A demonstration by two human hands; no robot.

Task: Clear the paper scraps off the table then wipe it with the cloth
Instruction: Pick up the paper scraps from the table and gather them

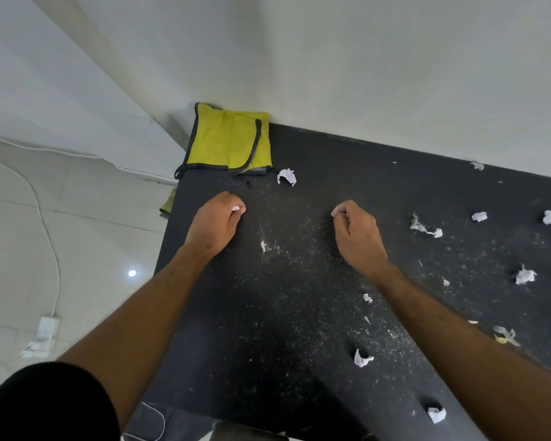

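Observation:
A black table (299, 313) dusted with white specks carries several crumpled white paper scraps. One scrap (287, 177) lies near the yellow cloth (228, 141), which sits folded at the table's far left corner against the wall. My left hand (215, 222) hovers over the table's left side with its fingers curled round a small white scrap (236, 208). My right hand (358, 233) is at the middle of the table, its curled fingertips pinching a tiny white bit. More scraps lie to the right (425, 226) and near the front edge (362, 358).
A white wall runs along the table's far edge. To the left is a tiled floor with a white cable and a power adapter (43, 332). A small yellow piece (169, 202) hangs off the table's left edge.

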